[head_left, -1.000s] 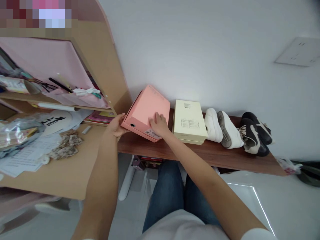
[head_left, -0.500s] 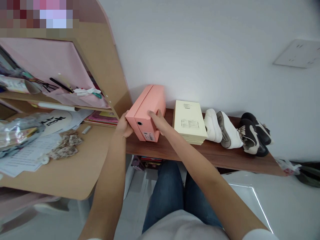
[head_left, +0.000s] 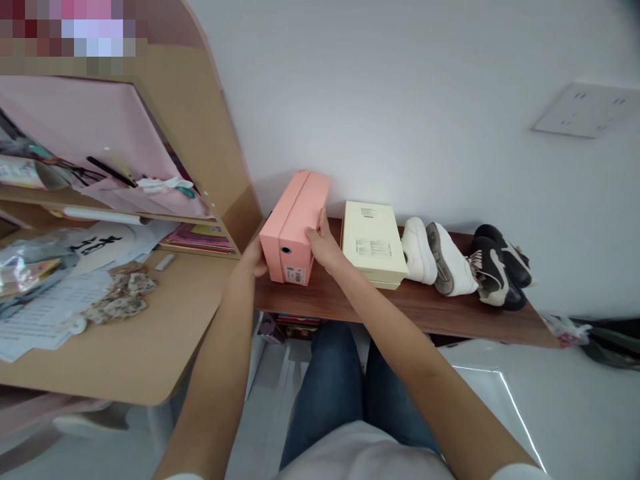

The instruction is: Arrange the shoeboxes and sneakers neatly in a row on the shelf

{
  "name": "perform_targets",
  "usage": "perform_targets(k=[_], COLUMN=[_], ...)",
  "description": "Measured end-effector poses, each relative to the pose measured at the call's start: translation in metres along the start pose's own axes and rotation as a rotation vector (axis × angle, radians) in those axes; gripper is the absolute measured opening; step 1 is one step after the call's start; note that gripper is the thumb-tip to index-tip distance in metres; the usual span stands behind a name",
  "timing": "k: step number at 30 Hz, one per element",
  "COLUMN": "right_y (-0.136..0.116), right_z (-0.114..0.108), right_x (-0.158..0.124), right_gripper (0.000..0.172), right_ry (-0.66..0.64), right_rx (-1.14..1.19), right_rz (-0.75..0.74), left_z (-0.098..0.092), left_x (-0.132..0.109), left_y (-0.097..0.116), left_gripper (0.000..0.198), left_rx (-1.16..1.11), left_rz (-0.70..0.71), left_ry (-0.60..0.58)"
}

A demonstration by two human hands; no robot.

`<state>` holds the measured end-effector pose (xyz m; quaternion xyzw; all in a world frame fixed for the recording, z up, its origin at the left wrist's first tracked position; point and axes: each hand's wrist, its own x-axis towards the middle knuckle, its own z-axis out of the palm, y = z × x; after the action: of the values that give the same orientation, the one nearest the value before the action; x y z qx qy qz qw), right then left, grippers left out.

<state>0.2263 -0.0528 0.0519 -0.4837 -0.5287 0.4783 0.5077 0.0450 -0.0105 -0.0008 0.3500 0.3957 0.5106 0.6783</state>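
A pink shoebox [head_left: 295,220] stands on its long side at the left end of a dark wooden bench [head_left: 320,300], its label and round hole facing me. My left hand [head_left: 255,257] grips the box's left side, the fingers partly hidden behind it. On the opposite side my right hand [head_left: 323,243] holds the box, thumb against its near edge. Just right of that hand lies a cream shoebox [head_left: 374,240], flat on the bench. Beyond it sit a pair of white shoes [head_left: 420,250] and a pair of black-and-white shoes [head_left: 495,270].
To the left is a desk [head_left: 175,333] with papers, a patterned cloth scrunchie [head_left: 123,293] and a shelf unit whose side panel [head_left: 195,120] rises beside the pink box. A white wall [head_left: 380,100] backs the bench. A plastic bag [head_left: 567,330] lies past its right end.
The pink shoebox has turned slightly and come more upright between my hands, settling a little to the right. My view has shifted slightly; the other shoes and cream box stay put.
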Motion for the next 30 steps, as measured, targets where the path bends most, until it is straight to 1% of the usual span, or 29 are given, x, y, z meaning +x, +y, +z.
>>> perform_targets(k=[3, 6, 9, 12, 14, 17, 20, 22, 26, 30], right_y=[-0.002, 0.0, 0.003, 0.005, 0.007, 0.011, 0.013, 0.012, 0.006, 0.005], right_z=[-0.004, -0.009, -0.015, -0.02, -0.022, -0.022, -0.022, -0.022, -0.024, -0.022], right_x=[-0.006, -0.011, -0.014, -0.016, -0.017, -0.017, -0.017, -0.017, -0.023, -0.028], right_gripper=[0.066, 0.061, 0.058, 0.057, 0.056, 0.057, 0.057, 0.058, 0.06, 0.059], right_ry=[0.007, 0.021, 0.041, 0.044, 0.049, 0.08, 0.105, 0.101, 0.068, 0.035], right_rx=[-0.085, -0.106, -0.122, -0.12, -0.105, -0.097, -0.119, -0.139, -0.151, -0.142], right_rz=[-0.078, -0.08, -0.098, -0.125, -0.129, -0.117, -0.098, -0.073, 0.005, 0.064], left_z=[-0.003, -0.009, -0.016, -0.025, -0.032, -0.042, -0.047, -0.048, -0.046, -0.047], left_x=[0.002, 0.005, 0.008, 0.011, 0.01, 0.005, -0.003, -0.006, -0.005, -0.004], left_y=[-0.011, -0.022, -0.03, -0.035, -0.034, -0.025, -0.009, 0.002, 0.02, 0.027], left_gripper=[0.043, 0.042, 0.037, 0.032, 0.031, 0.031, 0.035, 0.038, 0.041, 0.044], left_rx=[0.01, 0.038, 0.057, 0.073, 0.061, -0.017, -0.106, -0.139, -0.092, 0.013], left_rz=[-0.084, -0.136, -0.173, -0.225, -0.235, -0.18, -0.08, -0.016, 0.041, 0.097], left_ry=[0.003, 0.019, 0.029, 0.077, 0.109, 0.136, 0.173, 0.178, 0.186, 0.217])
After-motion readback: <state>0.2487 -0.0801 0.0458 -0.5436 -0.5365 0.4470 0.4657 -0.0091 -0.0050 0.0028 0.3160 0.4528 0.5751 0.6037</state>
